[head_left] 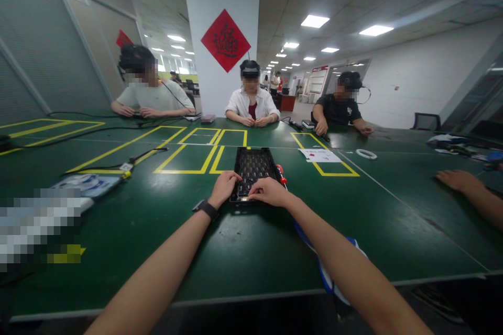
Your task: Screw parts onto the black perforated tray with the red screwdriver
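A black tray (260, 159) with rows of small pockets lies on the green table in front of me. Small shiny pieces seem to sit in the pockets, too small to name. My left hand (223, 189), with a dark band on the wrist, is closed on the tray's left rim. Over the tray's near part, my right hand (269, 191) has its fingertips pinched at a small pale piece (244, 199) near the front left corner. Just beyond the tray's right side lies a red-handled screwdriver (281, 175), partly hidden by my right hand.
Yellow tape outlines (184, 171) mark the green table (157, 235). A white paper (320, 155) and a tape roll (366, 154) lie right. Cables (147, 156) run left. A blue-and-white item (328, 272) is under my right forearm. Several people sit around; another person's hand (458, 179) rests at right.
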Tool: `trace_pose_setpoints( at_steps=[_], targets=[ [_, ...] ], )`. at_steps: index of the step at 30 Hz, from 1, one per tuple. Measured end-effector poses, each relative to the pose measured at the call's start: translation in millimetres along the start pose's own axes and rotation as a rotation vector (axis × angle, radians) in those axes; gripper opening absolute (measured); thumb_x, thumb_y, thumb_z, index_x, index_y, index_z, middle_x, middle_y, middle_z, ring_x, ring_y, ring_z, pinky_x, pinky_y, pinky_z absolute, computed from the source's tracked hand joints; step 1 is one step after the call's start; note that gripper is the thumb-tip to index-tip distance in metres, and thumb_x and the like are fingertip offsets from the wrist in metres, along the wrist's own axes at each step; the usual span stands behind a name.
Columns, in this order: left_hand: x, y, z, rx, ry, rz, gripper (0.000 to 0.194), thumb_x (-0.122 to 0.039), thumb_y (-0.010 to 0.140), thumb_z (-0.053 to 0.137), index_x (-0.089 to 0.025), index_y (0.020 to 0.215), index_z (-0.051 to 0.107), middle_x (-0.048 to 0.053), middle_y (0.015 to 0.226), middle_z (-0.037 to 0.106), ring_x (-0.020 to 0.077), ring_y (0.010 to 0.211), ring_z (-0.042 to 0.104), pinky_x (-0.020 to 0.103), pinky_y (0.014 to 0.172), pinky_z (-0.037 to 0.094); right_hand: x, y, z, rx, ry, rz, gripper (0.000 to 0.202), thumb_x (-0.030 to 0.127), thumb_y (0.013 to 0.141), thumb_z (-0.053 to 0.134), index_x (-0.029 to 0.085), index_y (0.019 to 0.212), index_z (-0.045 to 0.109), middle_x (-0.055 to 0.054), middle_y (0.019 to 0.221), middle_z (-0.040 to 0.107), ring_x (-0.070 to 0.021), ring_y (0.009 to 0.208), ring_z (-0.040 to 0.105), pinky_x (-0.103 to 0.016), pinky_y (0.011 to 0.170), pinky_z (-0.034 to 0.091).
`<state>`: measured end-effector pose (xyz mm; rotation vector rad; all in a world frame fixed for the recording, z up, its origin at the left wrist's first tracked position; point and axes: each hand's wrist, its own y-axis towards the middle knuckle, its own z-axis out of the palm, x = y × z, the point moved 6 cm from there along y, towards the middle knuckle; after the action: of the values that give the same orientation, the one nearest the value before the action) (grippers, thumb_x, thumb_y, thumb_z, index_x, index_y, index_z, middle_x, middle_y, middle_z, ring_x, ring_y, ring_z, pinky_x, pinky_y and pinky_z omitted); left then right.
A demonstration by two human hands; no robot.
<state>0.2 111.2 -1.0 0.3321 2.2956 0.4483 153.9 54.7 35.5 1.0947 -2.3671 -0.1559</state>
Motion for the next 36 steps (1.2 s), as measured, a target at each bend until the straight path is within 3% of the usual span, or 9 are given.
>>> trace_pose_setpoints(
  at_steps=[13, 36],
  targets=[
    [1.2, 0.5, 0.2, -0.019, 0.003, -0.005, 0.030, -0.019, 0.072, 0.036, -0.018, 0.072, 0.066, 0.003, 0.085, 0.065, 0.0178, 0.089, 0.053, 0.029, 0.084, 0.039, -3.8, 0.5, 3.0, -0.003, 0.092, -0.018, 0.028, 0.040, 0.072, 0.060, 0.016, 0.081, 0.070, -0.004, 0.073, 0.065, -0.0100, 0.064, 0.052, -0.020, 0.059, 0.035],
    [0.4, 0.4, 0.1, -0.016, 0.003, -0.003, 0.029, -0.018, 0.072, 0.037, -0.019, 0.071, 0.066, 0.003, 0.086, 0.065, 0.0184, 0.091, 0.053, 0.030, 0.085, 0.039, -7.1, 1.3, 4.9, 0.003, 0.115, 0.029, 0.023, 0.033, 0.075, 0.058, 0.015, 0.084, 0.068, -0.003, 0.070, 0.065, -0.0089, 0.060, 0.052, -0.019, 0.058, 0.037]
  ],
)
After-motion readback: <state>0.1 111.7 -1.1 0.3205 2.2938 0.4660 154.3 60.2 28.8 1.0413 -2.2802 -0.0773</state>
